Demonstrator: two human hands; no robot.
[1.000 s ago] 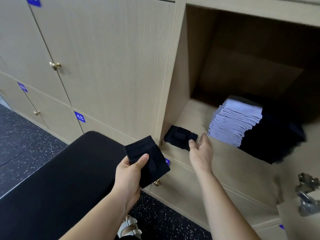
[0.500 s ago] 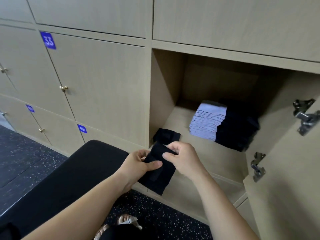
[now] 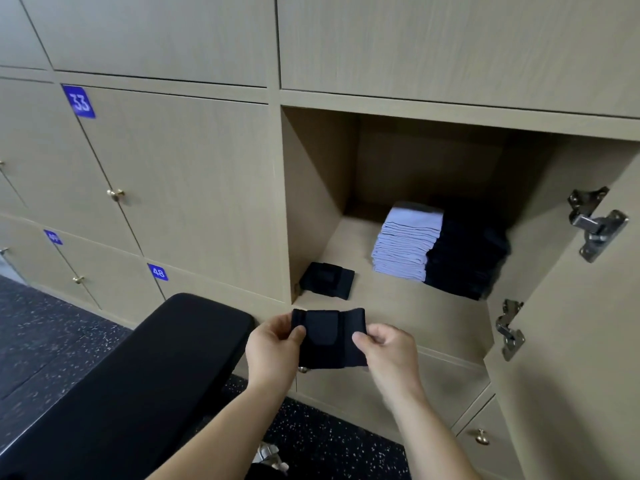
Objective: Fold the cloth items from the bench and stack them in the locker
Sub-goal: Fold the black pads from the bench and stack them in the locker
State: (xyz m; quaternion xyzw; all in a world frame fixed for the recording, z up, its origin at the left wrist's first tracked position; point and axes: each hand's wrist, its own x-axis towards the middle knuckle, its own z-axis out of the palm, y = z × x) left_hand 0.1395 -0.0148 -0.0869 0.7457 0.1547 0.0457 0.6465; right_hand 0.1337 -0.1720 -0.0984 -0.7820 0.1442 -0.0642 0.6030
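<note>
A small folded black cloth [image 3: 327,337] is held flat in front of the open locker [image 3: 408,317]. My left hand [image 3: 273,351] pinches its left edge and my right hand [image 3: 388,351] pinches its right edge. A second folded black cloth [image 3: 327,280] lies at the front left corner of the locker floor. Deeper inside stand a stack of pale lilac cloths [image 3: 407,244] and, touching its right side, a stack of black cloths [image 3: 465,258]. The black padded bench [image 3: 131,375] lies below my left arm with nothing on the part I see.
The locker door [image 3: 571,341] hangs open at the right with two metal hinges [image 3: 594,223]. Shut locker doors with brass knobs [image 3: 116,194] fill the wall to the left. Dark speckled floor [image 3: 52,341] lies beneath. A sandalled foot [image 3: 270,460] shows at the bottom.
My right hand left the cloth set in the locker corner and joined my left hand on the second black cloth, which now is held square between both hands. The view has pulled back.
</note>
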